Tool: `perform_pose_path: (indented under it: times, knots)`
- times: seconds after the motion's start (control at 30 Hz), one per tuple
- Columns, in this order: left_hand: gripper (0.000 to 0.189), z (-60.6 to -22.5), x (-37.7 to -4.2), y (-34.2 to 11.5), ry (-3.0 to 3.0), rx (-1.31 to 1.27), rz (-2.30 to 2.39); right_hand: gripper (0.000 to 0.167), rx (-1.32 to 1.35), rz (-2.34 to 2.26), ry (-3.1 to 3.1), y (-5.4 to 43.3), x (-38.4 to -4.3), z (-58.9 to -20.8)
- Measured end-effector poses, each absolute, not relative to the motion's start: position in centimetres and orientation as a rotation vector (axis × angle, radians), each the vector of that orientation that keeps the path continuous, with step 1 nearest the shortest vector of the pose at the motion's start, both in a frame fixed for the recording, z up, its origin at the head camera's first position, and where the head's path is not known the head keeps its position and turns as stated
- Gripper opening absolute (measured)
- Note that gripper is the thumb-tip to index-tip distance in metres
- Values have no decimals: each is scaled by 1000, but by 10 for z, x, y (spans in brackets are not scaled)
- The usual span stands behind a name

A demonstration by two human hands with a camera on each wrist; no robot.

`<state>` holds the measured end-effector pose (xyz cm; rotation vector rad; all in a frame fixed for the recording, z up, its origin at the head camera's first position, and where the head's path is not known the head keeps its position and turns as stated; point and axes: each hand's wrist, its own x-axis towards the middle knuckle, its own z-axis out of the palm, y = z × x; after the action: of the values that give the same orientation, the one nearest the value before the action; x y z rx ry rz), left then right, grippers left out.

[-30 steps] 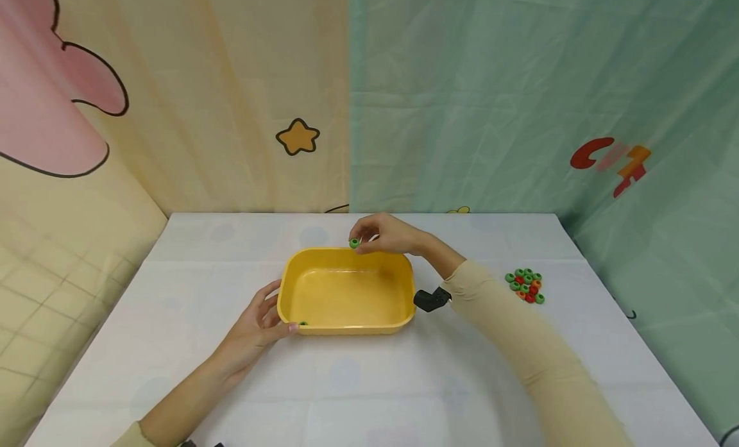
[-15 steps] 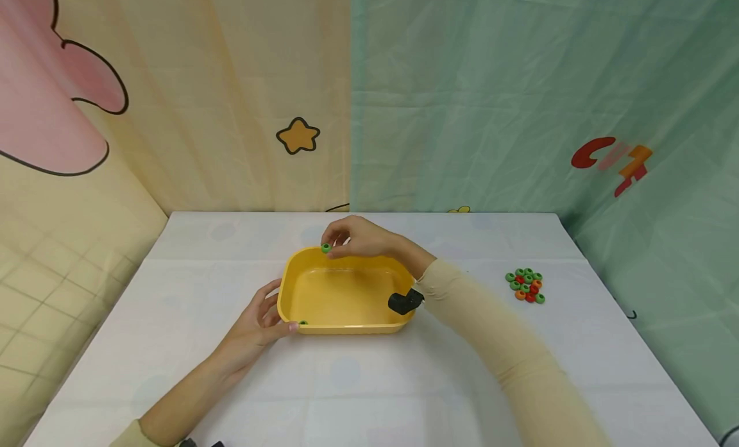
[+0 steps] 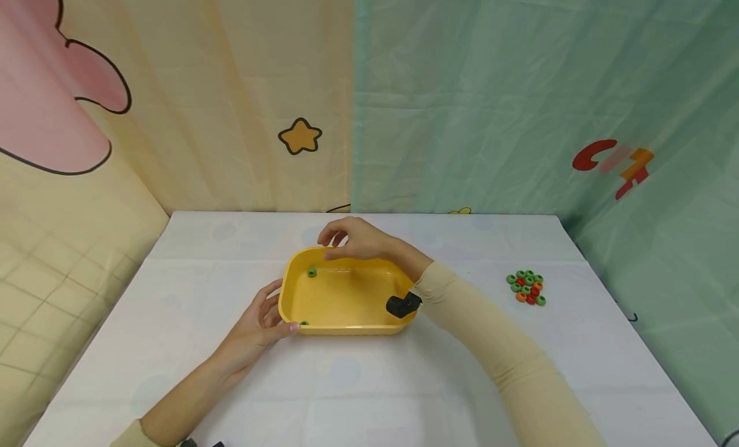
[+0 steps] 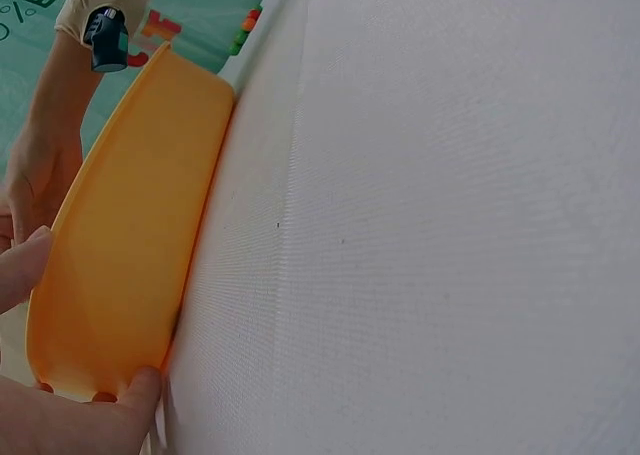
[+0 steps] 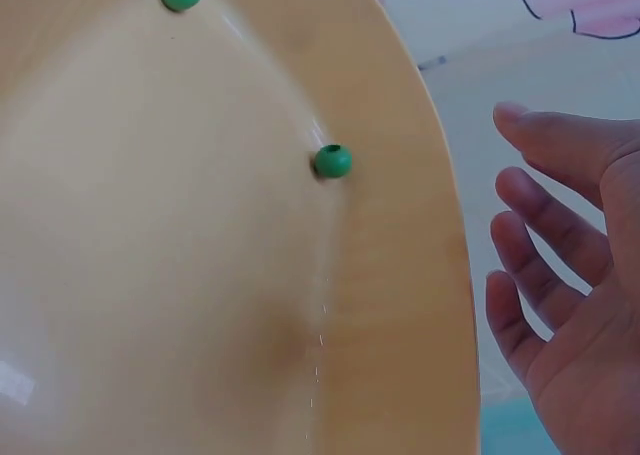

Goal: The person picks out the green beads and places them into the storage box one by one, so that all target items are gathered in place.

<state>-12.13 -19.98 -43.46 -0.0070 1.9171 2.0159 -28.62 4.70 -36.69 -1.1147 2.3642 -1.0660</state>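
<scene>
Yellow tray (image 3: pixel 352 299) gripped at left edge by left hand (image 3: pixel 261 324); two green beads (image 3: pixel 312 272), near its left corners, could be set rolling if far edge is bumped by relaxed, empty right hand (image 3: pixel 359 239).

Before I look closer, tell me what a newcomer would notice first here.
Likely the yellow tray near the middle of the white table, two green beads inside it. Next, the cluster of green, red and orange beads toward the table's right, and the orange star on the backdrop.
</scene>
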Motion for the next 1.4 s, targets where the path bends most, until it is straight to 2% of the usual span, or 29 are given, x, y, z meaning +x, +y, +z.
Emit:
perform_pose_path:
  times: [0.43,1.4]
  knots:
    - [99,-433,-118,-201,1919,5,2027,30,-1068,-1111,2361,82,-285,-370]
    - [96,-436,-117,-199,1931,23,2036,26,-787,-1180,2478,174,-268,-368]
